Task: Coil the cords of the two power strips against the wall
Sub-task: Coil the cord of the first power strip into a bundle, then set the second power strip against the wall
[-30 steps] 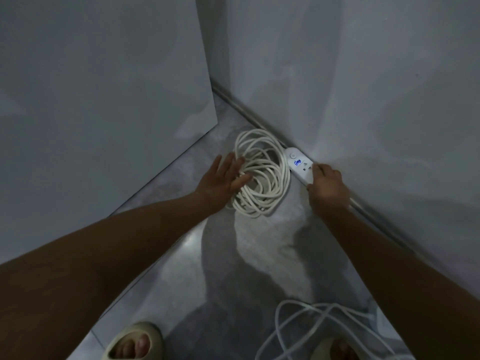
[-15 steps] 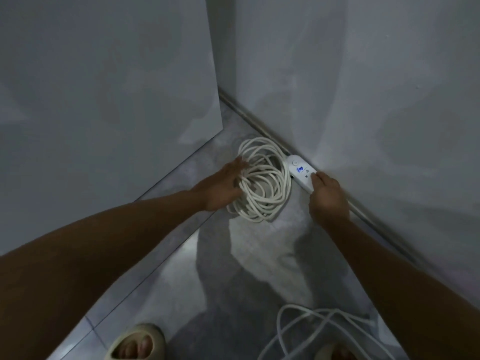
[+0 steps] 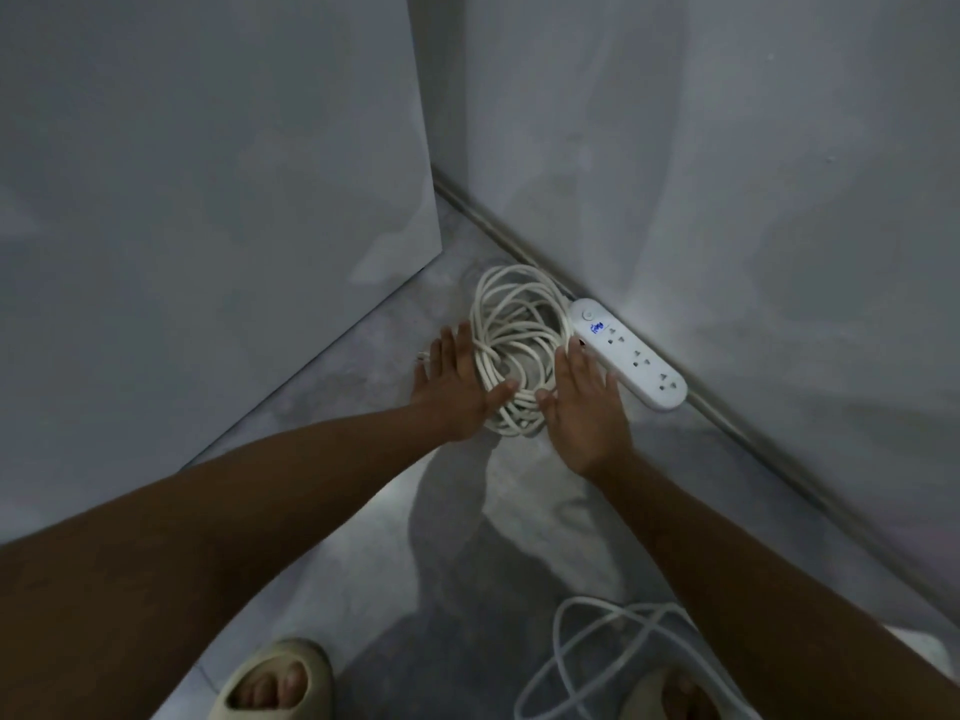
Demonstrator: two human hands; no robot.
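Fingers straight and flat, the left hand [image 3: 451,389] and right hand [image 3: 586,407] flank the coil [image 3: 514,324], thumbs touching it. It lies on the floor [image 3: 519,491] beside the strip [image 3: 631,358], which is against the wall [image 3: 727,200]. A second cord [image 3: 563,652] lies loose by a sandal [image 3: 311,662].

A white power strip [image 3: 630,356] lies on the floor [image 3: 363,537] along the foot of the wall [image 3: 727,200], a small blue light glowing near its far end. Just beside it sits its coiled cord [image 3: 511,345]. The left hand [image 3: 452,392] and right hand [image 3: 584,407] press flat on the coil from either side, fingers straight. Loose loops of a second cord [image 3: 587,662] lie near the sandalled feet.
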